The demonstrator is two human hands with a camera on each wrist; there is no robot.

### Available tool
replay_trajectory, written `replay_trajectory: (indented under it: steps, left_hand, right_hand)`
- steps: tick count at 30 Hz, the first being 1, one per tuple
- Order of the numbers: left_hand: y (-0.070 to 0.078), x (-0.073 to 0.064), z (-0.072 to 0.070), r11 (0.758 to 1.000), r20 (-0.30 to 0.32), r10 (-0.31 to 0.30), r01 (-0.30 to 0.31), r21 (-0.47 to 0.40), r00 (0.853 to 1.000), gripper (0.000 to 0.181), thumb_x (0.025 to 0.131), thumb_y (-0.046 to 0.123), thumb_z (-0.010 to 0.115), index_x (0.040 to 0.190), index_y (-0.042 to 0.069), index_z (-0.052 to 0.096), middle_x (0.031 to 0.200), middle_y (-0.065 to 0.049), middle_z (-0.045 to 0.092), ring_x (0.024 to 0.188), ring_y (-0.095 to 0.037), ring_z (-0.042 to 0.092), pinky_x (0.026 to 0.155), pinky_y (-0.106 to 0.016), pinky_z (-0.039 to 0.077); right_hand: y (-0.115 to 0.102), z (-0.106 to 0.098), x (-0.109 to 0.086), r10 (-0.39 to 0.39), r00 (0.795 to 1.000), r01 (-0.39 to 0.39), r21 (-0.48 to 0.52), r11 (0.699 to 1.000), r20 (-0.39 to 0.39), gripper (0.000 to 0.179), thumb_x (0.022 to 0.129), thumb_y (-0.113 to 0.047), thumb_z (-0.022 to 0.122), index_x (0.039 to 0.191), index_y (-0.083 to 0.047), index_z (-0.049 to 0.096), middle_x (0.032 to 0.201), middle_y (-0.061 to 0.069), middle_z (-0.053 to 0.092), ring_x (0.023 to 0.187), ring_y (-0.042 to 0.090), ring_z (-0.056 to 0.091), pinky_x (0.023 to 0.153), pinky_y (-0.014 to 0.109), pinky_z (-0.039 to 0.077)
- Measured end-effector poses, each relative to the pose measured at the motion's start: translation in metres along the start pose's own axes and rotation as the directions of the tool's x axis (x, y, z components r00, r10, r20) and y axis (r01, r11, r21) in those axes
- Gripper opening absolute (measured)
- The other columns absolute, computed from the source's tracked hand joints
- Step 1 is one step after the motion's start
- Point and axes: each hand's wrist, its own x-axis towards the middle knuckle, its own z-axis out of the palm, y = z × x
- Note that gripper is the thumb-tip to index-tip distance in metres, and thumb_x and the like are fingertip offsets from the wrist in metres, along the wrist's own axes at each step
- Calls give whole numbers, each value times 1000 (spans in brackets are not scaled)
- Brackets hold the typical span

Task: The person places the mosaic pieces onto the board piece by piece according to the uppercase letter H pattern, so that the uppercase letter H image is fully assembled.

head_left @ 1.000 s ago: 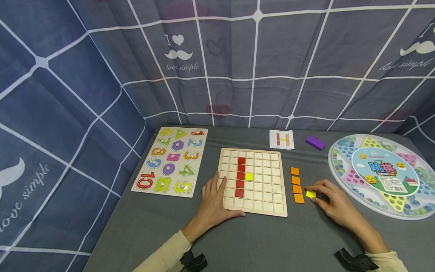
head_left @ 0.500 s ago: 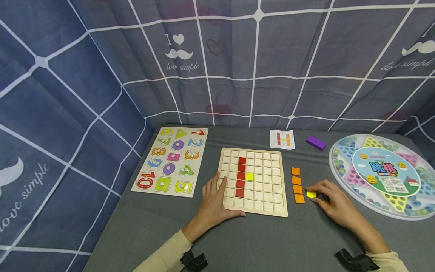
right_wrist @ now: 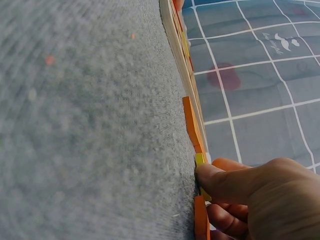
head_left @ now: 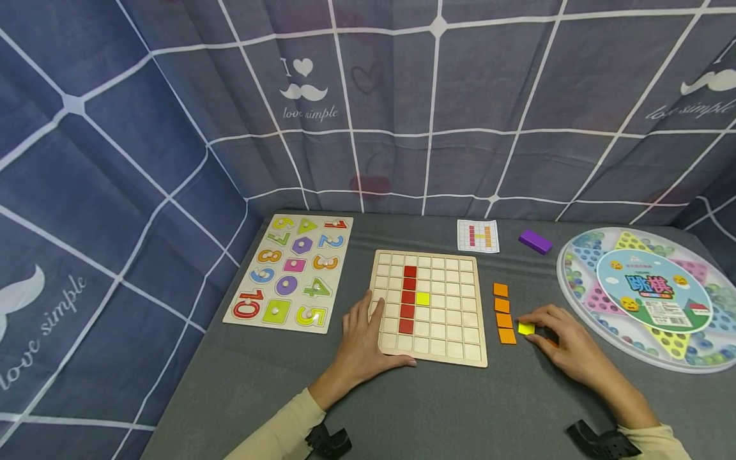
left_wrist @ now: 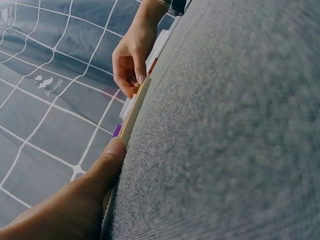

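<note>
My right hand pinches a yellow square tile between thumb and fingertips, low at the tabletop. In the right wrist view, the yellow tile shows at the thumb tip, with an orange tile close by, partly covered by the fingers. My left hand lies at the near left corner of a wooden grid board, fingers extended over its left edge and thumb along its near edge. On the board, several red tiles form one column, with a yellow tile beside it.
Several orange tiles line up between board and right hand. Behind are a small pattern card and a purple block. A number puzzle board lies left; a round Chinese checkers set lies right. Patterned cloth hangs behind.
</note>
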Motion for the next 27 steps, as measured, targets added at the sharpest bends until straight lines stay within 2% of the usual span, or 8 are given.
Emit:
replay_trajectory:
  steps: [11,17,23,27]
  left_hand:
    - [0,0,-1,1000,1,-1,1,0,1000,127,52,75,81,148,2,39,158,-21,24,136,-34,32,100,-49,30]
    - [1,0,-1,1000,-2,2,-2,0,1000,127,53,75,81,148,2,39,157,-21,25,136,-34,32,100,-49,30]
    - [1,0,-1,1000,-9,8,-8,2,1000,127,52,75,81,147,1,40,157,-22,25,135,-35,33,101,-49,29]
    - [1,0,-1,1000,-10,10,-10,4,1000,127,52,75,81,147,1,40,157,-22,26,135,-35,33,100,-49,30]
  right_hand:
    - [-5,4,11,-21,1000,21,-11,1000,-18,45,67,9,82,105,-13,72,99,-6,63,94,1,50,84,16,36]
    - [-11,13,29,-44,999,44,-2,999,-8,42,69,6,82,104,-14,72,100,-6,62,96,6,50,86,21,37]
    - [-23,27,50,-93,996,93,42,995,8,38,72,4,81,105,-13,71,97,-5,59,89,10,49,78,23,37]
    - [-32,36,65,-95,995,93,82,992,26,34,76,1,80,106,-12,71,101,-4,61,90,11,51,80,25,38]
